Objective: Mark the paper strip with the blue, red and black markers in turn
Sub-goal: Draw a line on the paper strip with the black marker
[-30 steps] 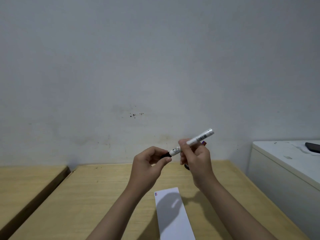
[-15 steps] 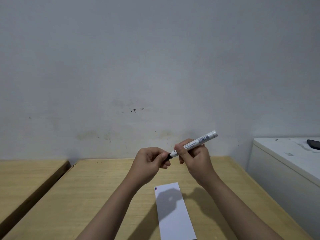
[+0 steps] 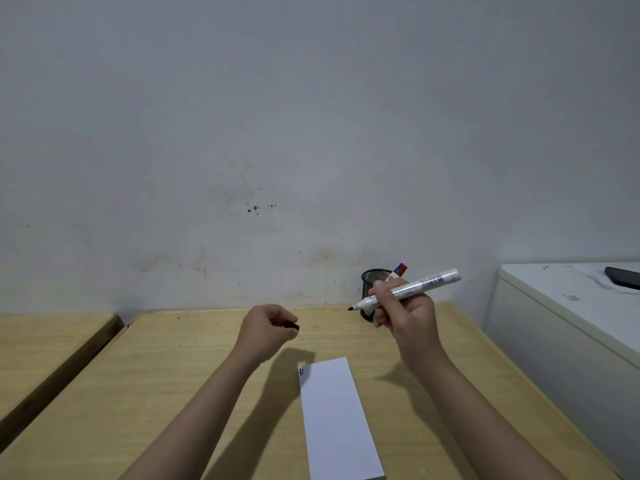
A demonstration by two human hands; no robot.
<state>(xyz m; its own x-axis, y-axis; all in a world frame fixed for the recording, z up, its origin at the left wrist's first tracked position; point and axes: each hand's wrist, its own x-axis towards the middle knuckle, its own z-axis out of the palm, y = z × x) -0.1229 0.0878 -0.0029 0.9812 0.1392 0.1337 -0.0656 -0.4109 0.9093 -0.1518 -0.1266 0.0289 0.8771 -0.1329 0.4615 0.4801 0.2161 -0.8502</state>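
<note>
1. Two small marks, one blue and one red, sit at the far-left corner of the paper strip (image 3: 337,417), so the black mark looks like the one left to do.
2. The right hand (image 3: 405,315) grips the black marker (image 3: 412,288) w/ fingers wrapped tight round the barrel. Cap is off and the black tip points to abt 9 o'clock, tail up toward 2 o'clock. That is a writing hold, prob. so the tip can drop straight to the paper.
3. The left hand (image 3: 266,329) is curled nearly closed round the black cap (image 3: 292,325), one end poking out past the fingers. Likely kept in hand for quick recapping.
4. The hands are well apart and both above the desk (image 3: 138,393); neither touches the paper.
5. The strip lies flat on the desk at abt 6 o'clock from the hands, long side running toward the person, near end cut off by the frame edge.
6. A black mesh pen cup (image 3: 372,282) stands at the wall, at 12 o'clock from the right hand and partly hidden by it. A red-and-blue marker end (image 3: 400,270) sticks out, so the used pens seem to be back in it.
7. Next move, as a guess: bring the tip down to 7 o'clock, beside the red mark. Nothing pins the paper, so it could slide.
</note>
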